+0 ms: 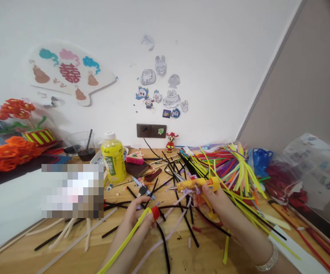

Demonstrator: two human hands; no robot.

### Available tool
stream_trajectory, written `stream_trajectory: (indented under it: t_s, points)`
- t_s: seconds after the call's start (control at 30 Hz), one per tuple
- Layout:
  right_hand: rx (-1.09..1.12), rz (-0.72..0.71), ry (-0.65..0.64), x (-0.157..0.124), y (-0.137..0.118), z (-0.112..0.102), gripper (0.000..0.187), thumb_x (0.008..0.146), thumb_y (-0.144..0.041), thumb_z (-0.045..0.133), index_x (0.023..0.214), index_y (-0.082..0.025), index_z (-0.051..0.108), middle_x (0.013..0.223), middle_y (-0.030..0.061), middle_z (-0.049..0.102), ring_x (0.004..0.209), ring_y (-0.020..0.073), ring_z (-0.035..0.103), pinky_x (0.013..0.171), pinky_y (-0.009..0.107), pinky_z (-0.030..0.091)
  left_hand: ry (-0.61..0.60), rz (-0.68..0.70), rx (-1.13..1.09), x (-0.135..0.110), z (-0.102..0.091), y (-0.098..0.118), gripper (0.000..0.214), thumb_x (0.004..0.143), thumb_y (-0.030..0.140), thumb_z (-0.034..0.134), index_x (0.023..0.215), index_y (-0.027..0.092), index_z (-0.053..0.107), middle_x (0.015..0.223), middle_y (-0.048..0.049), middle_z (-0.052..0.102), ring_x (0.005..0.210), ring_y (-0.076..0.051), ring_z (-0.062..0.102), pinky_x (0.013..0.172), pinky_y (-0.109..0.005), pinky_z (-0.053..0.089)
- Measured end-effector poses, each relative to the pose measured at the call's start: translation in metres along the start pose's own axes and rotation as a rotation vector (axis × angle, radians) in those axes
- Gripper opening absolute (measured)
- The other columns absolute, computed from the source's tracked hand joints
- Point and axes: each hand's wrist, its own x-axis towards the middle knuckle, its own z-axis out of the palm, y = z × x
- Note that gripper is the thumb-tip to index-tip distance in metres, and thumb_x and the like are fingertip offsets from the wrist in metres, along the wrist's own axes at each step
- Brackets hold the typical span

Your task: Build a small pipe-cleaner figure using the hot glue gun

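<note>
My left hand [140, 217] is closed around a small red pipe-cleaner piece [155, 213], with long yellow pipe cleaners [125, 240] trailing from it down along my forearm. In my right hand [212, 198] is a yellow hot glue gun [192, 185], its metal nozzle pointing left. The nozzle is a short way above and right of the red piece, apart from it. Black pipe cleaners [185, 219] and a pale lilac one [169, 236] lie under and between my hands.
A bottle of yellow drink [112, 158] and a plastic cup [85, 152] stand at the back left. Bundled coloured pipe cleaners [233, 167] spread over the back right. Orange pipe-cleaner flowers [16, 109] are far left. A black cord [150, 146] runs from the wall socket.
</note>
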Motion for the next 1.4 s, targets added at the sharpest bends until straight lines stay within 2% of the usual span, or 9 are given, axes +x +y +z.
stream_trajectory:
  t_s: [0.1, 0.2, 0.4, 0.73, 0.97, 1.1, 1.23, 1.4]
  points:
    - [-0.035, -0.051, -0.048, -0.002, 0.001, 0.001, 0.049, 0.073, -0.064, 0.051, 0.067, -0.016, 0.059, 0.052, 0.0005, 0.056, 0.037, 0.0059, 0.035, 0.035, 0.017, 0.025, -0.002, 0.059, -0.023, -0.002, 0.001, 0.002, 0.055, 0.065, 0.051, 0.063, 0.108, 0.021, 0.046, 0.053, 0.0040, 0.062, 0.057, -0.017, 0.057, 0.058, -0.024, 0.038]
    - [-0.112, -0.109, -0.081, -0.006, 0.000, 0.003, 0.048, 0.070, -0.063, 0.055, 0.070, -0.016, 0.063, 0.050, 0.0001, 0.053, 0.043, 0.0094, 0.043, 0.039, 0.019, 0.032, -0.046, 0.112, -0.044, -0.005, 0.004, 0.003, 0.059, 0.066, 0.051, 0.063, 0.111, 0.020, 0.041, 0.055, 0.0043, 0.061, 0.055, -0.016, 0.054, 0.058, -0.024, 0.037]
    - [-0.121, -0.129, -0.111, -0.011, -0.008, 0.014, 0.047, 0.066, -0.062, 0.060, 0.069, -0.015, 0.064, 0.056, 0.0008, 0.055, 0.050, 0.0122, 0.048, 0.049, 0.023, 0.042, -0.055, 0.101, -0.118, -0.008, 0.006, 0.004, 0.058, 0.062, 0.049, 0.068, 0.107, 0.021, 0.044, 0.056, 0.0041, 0.059, 0.058, -0.018, 0.055, 0.063, -0.026, 0.039]
    - [-0.156, -0.114, -0.153, -0.013, -0.006, 0.015, 0.045, 0.069, -0.058, 0.059, 0.074, -0.015, 0.068, 0.052, -0.0015, 0.047, 0.048, 0.0097, 0.039, 0.043, 0.020, 0.034, -0.065, 0.143, -0.032, -0.009, 0.003, -0.001, 0.051, 0.067, 0.043, 0.065, 0.108, 0.021, 0.043, 0.059, 0.0035, 0.061, 0.057, -0.015, 0.054, 0.061, -0.022, 0.038]
    - [-0.102, -0.104, -0.165, -0.012, -0.009, 0.016, 0.041, 0.070, -0.054, 0.062, 0.083, -0.016, 0.069, 0.055, -0.0006, 0.055, 0.047, 0.0103, 0.044, 0.044, 0.020, 0.037, -0.039, 0.148, -0.045, -0.010, 0.006, 0.000, 0.049, 0.066, 0.042, 0.065, 0.106, 0.021, 0.044, 0.057, 0.0033, 0.061, 0.057, -0.017, 0.054, 0.062, -0.024, 0.036]
    - [-0.104, -0.100, -0.174, -0.012, -0.010, 0.016, 0.044, 0.070, -0.055, 0.061, 0.088, -0.016, 0.069, 0.066, 0.0031, 0.064, 0.057, 0.0147, 0.055, 0.054, 0.024, 0.046, -0.012, 0.158, -0.088, -0.011, 0.008, 0.002, 0.049, 0.064, 0.041, 0.067, 0.104, 0.021, 0.046, 0.055, 0.0042, 0.060, 0.054, -0.016, 0.053, 0.058, -0.023, 0.035]
    - [-0.117, -0.102, -0.170, -0.013, -0.009, 0.015, 0.043, 0.071, -0.053, 0.061, 0.090, -0.016, 0.069, 0.080, 0.0062, 0.068, 0.071, 0.0187, 0.061, 0.065, 0.028, 0.049, -0.031, 0.164, -0.046, -0.011, 0.007, 0.000, 0.048, 0.066, 0.039, 0.066, 0.105, 0.021, 0.045, 0.057, 0.0048, 0.060, 0.053, -0.014, 0.053, 0.056, -0.022, 0.035]
    - [-0.135, -0.101, -0.180, -0.013, -0.008, 0.013, 0.036, 0.071, -0.049, 0.063, 0.083, -0.015, 0.069, 0.072, 0.0040, 0.068, 0.067, 0.0178, 0.061, 0.060, 0.025, 0.049, -0.053, 0.178, 0.008, -0.008, 0.004, -0.004, 0.049, 0.067, 0.037, 0.065, 0.108, 0.020, 0.044, 0.057, 0.0041, 0.061, 0.055, -0.015, 0.055, 0.059, -0.023, 0.038]
